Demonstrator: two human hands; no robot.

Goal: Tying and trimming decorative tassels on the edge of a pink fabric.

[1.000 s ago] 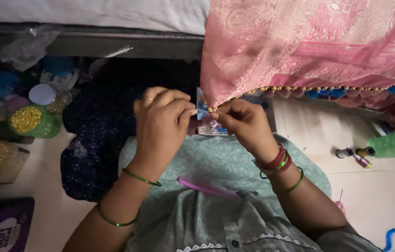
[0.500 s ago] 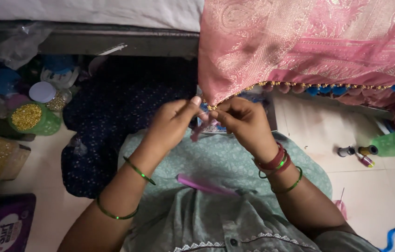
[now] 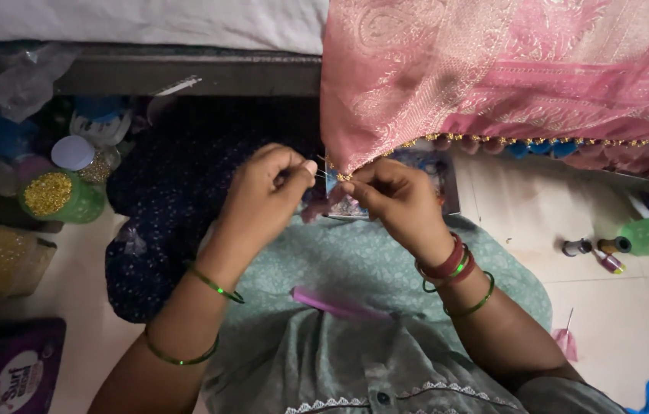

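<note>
Both hands, left [image 3: 267,192] and right [image 3: 393,195], pinched the soft, limp pink brocade cloth's [image 3: 493,77] beaded corner, likely light, best held at the hem

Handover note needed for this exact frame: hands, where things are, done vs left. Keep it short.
Left hand: fingers pinched shut, apparently on a fine needle or thread, too thin to confirm.
Right hand: pinching the corner of the pink woven brocade cloth at its hem.
Cloth hangs from above over the lap; gold and blue bead trim runs along the hem to the right of the corner.
Green jar of gold beads sits at far left; small thread spools on the floor at right.
Done: trim visible along the hem on the right.
Left: the corner in hand, judging by the grip.
</note>
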